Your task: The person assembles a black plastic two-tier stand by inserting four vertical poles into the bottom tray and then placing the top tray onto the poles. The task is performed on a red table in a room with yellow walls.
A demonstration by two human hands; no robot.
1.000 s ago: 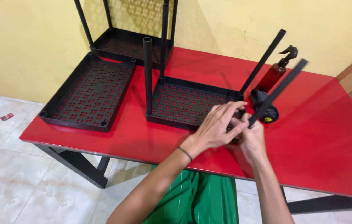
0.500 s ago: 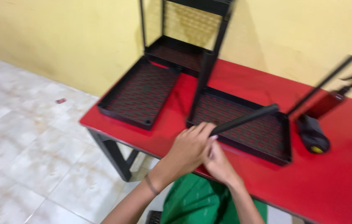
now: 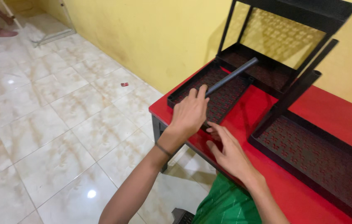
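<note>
Fingers of left hand (image 3: 189, 114) grip black tube (image 3: 232, 76) | over perforated tray (image 3: 225, 95)

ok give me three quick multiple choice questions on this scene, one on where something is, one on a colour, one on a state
1. Where does the black tube lie?
A. on the floor
B. over the perforated black tray at the table's near-left corner
C. inside the green cloth

2. What colour is the table top?
A. red
B. white
C. blue

3. How is the left hand?
A. closed on the tube's near end
B. flat on the floor
C. out of view

Answers: 1 B, the tube slants across that tray. 2 A, the surface is glossy red. 3 A, its fingers wrap the tube's end, while the right hand rests open beside it.
</note>
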